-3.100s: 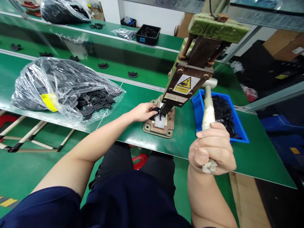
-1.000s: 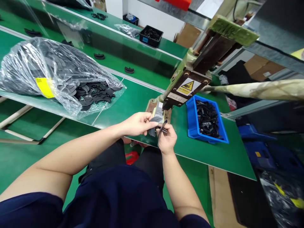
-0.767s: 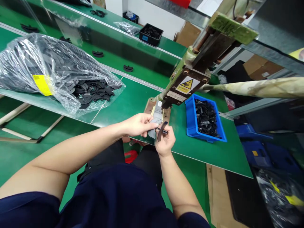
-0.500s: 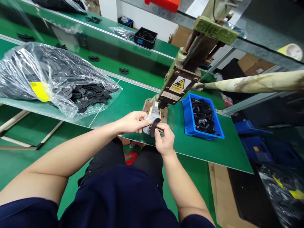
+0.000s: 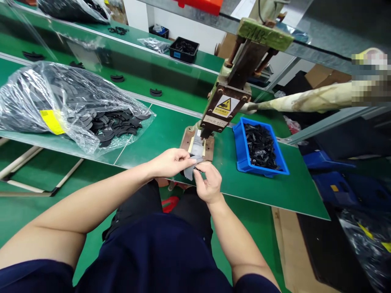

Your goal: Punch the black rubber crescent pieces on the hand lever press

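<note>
In front of the hand press (image 5: 224,106), my left hand (image 5: 174,162) is closed, its thumb and fingers pinching grey curved plastic pieces (image 5: 189,173) near the table's front edge. My right hand (image 5: 209,182) pinches the right end of the same pieces, its fingers curled. How the pieces sit against each other is partly hidden by my fingers. Just beyond them is the press's base plate (image 5: 209,150), with a light metal fixture (image 5: 198,145) on it under the ram.
A clear plastic bag (image 5: 61,95) of dark curved parts lies open on the left. On the right stands a blue bin (image 5: 240,156) full of small black parts. The press lever (image 5: 305,99) reaches out rightward. Behind, several curved parts rest on a green conveyor (image 5: 134,87).
The dark curved piece that stood upright at my right fingers now lies flatter against the grey one. Both hands stay close together before the press; the view has shifted slightly.
</note>
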Demonstrator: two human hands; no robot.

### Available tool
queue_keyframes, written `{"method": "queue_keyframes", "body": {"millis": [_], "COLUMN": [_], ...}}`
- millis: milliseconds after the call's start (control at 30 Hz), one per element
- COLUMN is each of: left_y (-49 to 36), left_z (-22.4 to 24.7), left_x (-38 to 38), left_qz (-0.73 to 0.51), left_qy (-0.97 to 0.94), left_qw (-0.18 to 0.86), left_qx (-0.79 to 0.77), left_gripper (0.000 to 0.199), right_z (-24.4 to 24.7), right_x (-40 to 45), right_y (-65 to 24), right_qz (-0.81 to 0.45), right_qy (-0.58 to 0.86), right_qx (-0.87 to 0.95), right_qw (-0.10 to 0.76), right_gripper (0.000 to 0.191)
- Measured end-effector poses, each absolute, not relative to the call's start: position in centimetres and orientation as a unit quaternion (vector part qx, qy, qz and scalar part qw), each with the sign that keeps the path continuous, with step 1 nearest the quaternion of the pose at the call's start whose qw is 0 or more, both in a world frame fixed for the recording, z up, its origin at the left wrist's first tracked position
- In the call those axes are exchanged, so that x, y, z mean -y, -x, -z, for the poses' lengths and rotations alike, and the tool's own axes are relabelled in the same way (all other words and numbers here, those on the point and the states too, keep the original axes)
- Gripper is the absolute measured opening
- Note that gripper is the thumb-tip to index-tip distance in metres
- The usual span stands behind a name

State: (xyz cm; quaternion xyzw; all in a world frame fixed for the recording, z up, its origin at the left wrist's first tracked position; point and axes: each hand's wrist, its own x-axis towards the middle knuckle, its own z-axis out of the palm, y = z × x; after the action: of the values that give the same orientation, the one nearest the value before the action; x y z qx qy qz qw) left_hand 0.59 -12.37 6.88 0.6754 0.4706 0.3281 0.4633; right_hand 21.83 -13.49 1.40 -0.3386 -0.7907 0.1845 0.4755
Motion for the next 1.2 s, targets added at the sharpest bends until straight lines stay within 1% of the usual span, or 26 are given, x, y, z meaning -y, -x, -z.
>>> {"method": "queue_keyframes", "body": {"millis": [133,200,267,333,400,467,533,667,767,900,1133,1200], "left_y": [-0.8,-0.7,-0.1,1.2,2.8,4.2,4.8,3.7,2.2,1.7,2.7,2.9], "left_z": [-6.7,-6.3,-5.5,-4.1,-2.4,-0.9,-0.1,-0.6,-1.1,0.5,3.2,3.7], "left_x": [12.4,12.2,11.5,9.8,7.2,3.6,-0.7,-9.5,-13.9,-14.8,-10.7,-9.9], "left_qz": [-0.389,-0.366,-0.342,-0.381,-0.445,-0.468,-0.468,-0.491,-0.514,-0.53,-0.533,-0.519], "left_qy": [-0.594,-0.561,-0.537,-0.495,-0.414,-0.314,-0.262,-0.26,-0.271,-0.287,-0.373,-0.422], "left_qw": [0.545,0.613,0.65,0.631,0.595,0.584,0.578,0.561,0.56,0.538,0.497,0.462], "left_qx": [-0.446,-0.418,-0.414,-0.46,-0.526,-0.585,-0.615,-0.614,-0.59,-0.589,-0.575,-0.582], "left_gripper": [0.039,0.043,0.045,0.045,0.041,0.035,0.029,0.023,0.019,0.023,0.033,0.036], "right_z": [-0.8,-0.5,0.1,0.8,1.8,2.9,3.7,4.2,4.0,3.9,3.5,2.7], "right_x": [13.6,13.3,13.0,12.6,12.3,12.2,12.2,12.3,12.4,12.4,12.6,12.8], "right_y": [-22.1,-22.6,-23.5,-25.0,-26.8,-28.3,-29.2,-29.3,-29.2,-29.3,-29.0,-29.3], "right_qz": [-0.198,-0.207,-0.212,-0.205,-0.186,-0.168,-0.155,-0.14,-0.13,-0.125,-0.14,-0.141], "right_qy": [0.36,0.366,0.379,0.41,0.448,0.475,0.488,0.489,0.491,0.488,0.461,0.458], "right_qx": [0.762,0.761,0.763,0.752,0.732,0.718,0.713,0.719,0.721,0.719,0.738,0.749], "right_qw": [0.501,0.494,0.479,0.474,0.478,0.48,0.479,0.474,0.473,0.479,0.473,0.457], "right_gripper": [0.018,0.017,0.022,0.033,0.036,0.03,0.025,0.021,0.02,0.019,0.017,0.017]}}
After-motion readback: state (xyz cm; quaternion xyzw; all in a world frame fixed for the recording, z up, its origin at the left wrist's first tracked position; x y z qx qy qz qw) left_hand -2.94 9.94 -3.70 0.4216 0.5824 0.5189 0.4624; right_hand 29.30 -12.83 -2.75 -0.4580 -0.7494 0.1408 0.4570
